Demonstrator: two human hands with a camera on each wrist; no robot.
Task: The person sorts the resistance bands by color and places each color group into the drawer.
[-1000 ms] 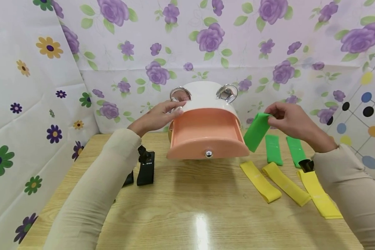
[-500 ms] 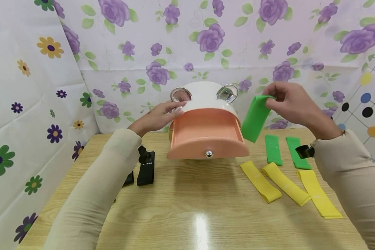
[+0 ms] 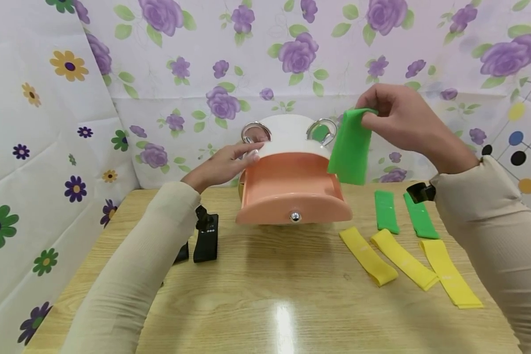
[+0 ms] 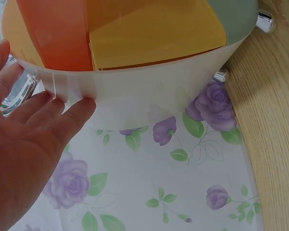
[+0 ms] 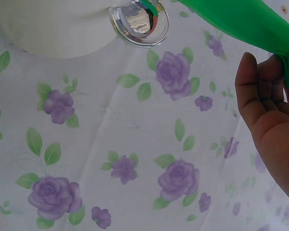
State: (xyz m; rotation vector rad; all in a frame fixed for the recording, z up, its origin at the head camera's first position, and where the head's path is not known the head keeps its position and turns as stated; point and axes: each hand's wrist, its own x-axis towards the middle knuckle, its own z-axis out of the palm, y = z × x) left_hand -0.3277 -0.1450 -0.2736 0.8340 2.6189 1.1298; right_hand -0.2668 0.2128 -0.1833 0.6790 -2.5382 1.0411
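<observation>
We list, by place from the fingers:

Item: right hand (image 3: 402,118), thumb and fingers pinching the upper end of a green resistance band (image 3: 351,152). The band hangs below these fingertips, in the air, its lower end showing over the right edge of the open drawer (image 3: 267,209) in the head view.

Item: left hand (image 3: 223,167), fingers extended, their tips resting against the white cabinet (image 3: 289,135). The peach-coloured drawer stands pulled out to the right of these fingers, a chrome knob (image 3: 295,216) on its front.

Item: two chrome-ringed eyes on the cabinet, one just above the left fingers, the other near the held band.

Item: two flat green bands (image 3: 387,211), lying below the right fingers on the wood-grain table (image 3: 248,305).

Item: three yellow bands (image 3: 368,255), nearer us than the green pair.

Item: a black band (image 3: 206,243), below the left fingers, near the sleeve.
</observation>
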